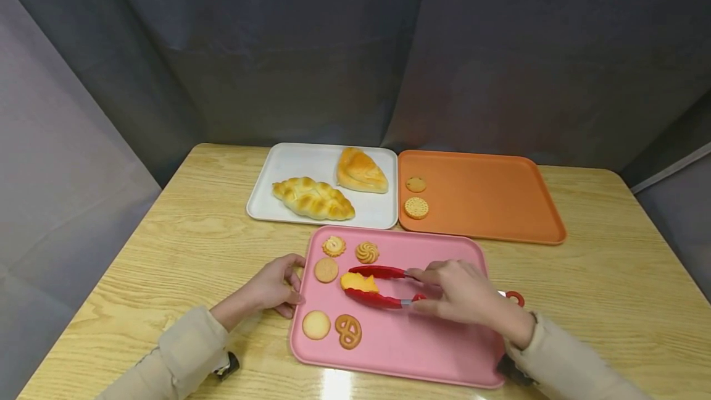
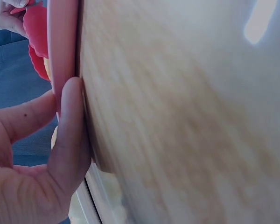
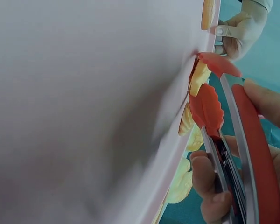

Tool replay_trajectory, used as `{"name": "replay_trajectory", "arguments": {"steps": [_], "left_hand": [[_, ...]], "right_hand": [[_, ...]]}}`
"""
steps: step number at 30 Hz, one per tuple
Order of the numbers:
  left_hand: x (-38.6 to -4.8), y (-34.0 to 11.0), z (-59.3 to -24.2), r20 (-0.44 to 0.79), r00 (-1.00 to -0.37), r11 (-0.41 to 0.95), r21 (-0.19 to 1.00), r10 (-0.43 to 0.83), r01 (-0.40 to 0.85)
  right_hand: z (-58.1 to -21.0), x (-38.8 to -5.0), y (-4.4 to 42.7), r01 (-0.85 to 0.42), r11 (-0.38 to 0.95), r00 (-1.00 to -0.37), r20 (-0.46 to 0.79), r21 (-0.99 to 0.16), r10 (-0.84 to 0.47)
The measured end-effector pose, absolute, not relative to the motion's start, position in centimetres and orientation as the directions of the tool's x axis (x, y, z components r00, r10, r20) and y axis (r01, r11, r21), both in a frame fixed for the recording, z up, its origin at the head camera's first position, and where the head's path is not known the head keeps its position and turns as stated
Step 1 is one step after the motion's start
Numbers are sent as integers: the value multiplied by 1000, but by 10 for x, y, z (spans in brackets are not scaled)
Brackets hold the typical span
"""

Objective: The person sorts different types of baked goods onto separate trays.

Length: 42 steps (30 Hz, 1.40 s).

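Observation:
My right hand (image 1: 463, 294) grips red-and-metal tongs (image 3: 259, 154), fingers on one arm and thumb on the other. Between the tongs' scalloped red tips lies a yellow fish-shaped cookie (image 1: 355, 283) on the pink tray (image 1: 422, 350). At that tray's left edge, my left hand (image 1: 273, 286) pinches the rim between thumb and fingers, as the left wrist view shows. Around the fish-shaped cookie are a pretzel (image 1: 348, 331), a swirl cookie (image 1: 367, 252), a flower-edged cookie (image 1: 334, 246) and two plain round cookies, one (image 1: 326, 270) above the other (image 1: 316, 325).
Behind the pink tray, a white tray (image 1: 261, 202) bears a braided loaf (image 1: 313, 198) and a wedge-shaped bread (image 1: 361, 170). Beside it, an orange tray (image 1: 483, 196) holds a speckled cookie (image 1: 416, 184) and a round cracker (image 1: 416, 207). Dark cloth (image 1: 305, 48) hangs behind the wooden table (image 1: 183, 233).

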<state>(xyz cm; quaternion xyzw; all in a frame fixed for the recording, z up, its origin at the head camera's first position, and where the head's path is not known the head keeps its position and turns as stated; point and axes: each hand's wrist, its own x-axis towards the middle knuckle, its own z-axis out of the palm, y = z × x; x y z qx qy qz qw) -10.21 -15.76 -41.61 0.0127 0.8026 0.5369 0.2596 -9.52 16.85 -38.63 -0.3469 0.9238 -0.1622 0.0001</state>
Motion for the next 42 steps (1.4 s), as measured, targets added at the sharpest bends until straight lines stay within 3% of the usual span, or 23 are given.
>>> {"name": "replay_trajectory", "arguments": {"steps": [19, 35, 42], "left_hand": [[-103, -156, -415, -411, -867, 436, 860, 282, -266], [-101, -155, -414, -397, -873, 451, 859, 283, -245], [-100, -155, -412, -388, -874, 448, 863, 293, -233]], "right_hand": [[-374, -97, 179, -678, 657, -730, 191, -329, -656], [-361, -109, 197, -569, 762, -821, 162, -310, -547], [-355, -118, 204, -581, 751, -814, 228, -314, -534]]}}
